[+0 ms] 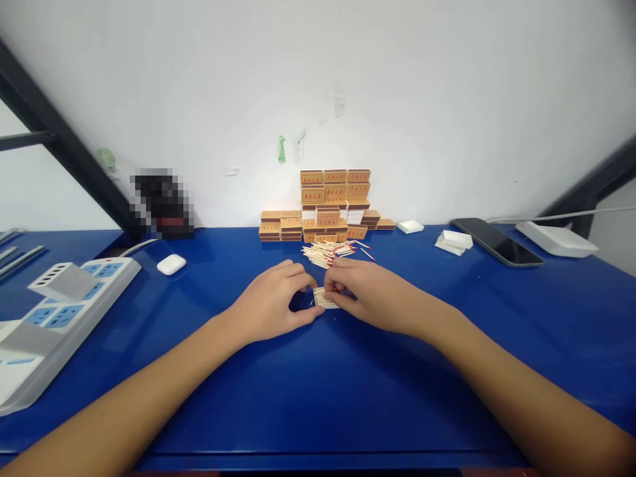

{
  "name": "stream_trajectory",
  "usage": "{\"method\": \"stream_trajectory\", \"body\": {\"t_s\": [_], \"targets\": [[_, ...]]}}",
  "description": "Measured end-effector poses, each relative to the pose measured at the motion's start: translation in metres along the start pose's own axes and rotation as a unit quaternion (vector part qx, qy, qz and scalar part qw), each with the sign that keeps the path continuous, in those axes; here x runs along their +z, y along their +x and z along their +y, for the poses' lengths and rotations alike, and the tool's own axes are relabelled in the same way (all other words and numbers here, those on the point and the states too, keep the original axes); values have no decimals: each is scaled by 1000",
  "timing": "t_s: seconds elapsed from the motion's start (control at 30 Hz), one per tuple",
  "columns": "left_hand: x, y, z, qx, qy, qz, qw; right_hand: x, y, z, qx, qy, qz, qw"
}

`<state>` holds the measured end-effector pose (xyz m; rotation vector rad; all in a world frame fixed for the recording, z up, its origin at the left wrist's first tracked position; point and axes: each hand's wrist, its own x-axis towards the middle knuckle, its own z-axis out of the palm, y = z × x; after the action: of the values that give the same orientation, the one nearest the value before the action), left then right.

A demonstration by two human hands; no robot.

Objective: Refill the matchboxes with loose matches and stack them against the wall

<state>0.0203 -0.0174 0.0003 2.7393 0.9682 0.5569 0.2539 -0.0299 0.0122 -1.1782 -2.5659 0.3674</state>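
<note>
On the blue table lies a small white matchbox tray [319, 296] with a row of matches in it. My left hand [275, 299] grips its left end, thumb at the near corner and forefinger at the far one. Over the tray's right part, my right hand [368, 291] has its fingers pinched together at the matches, with red match heads showing among them. The right hand hides that end of the tray. Just beyond the hands is a loose heap of matches [320, 253], some red heads pointing right.
Stacked matchboxes [335, 192] stand against the wall behind the heap. Empty white trays [453, 242], a phone [497, 242] and a white device [556, 239] lie on the right. On the left are a white earphone case [171, 264] and a large power strip [74, 311].
</note>
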Motion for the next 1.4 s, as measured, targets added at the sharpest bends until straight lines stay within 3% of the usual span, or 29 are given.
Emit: {"method": "stream_trajectory", "body": {"t_s": [0.43, 0.63, 1.4], "targets": [[-1, -1, -1, 1, 0, 4, 1000, -15, -4, -1, -15, 5, -17, 1000], [-1, 0, 0, -1, 1, 5, 1000, -14, -2, 3, -8, 0, 14, 1000], [-1, -2, 0, 1, -5, 3, 1000, -9, -2, 4, -10, 8, 7, 1000]]}}
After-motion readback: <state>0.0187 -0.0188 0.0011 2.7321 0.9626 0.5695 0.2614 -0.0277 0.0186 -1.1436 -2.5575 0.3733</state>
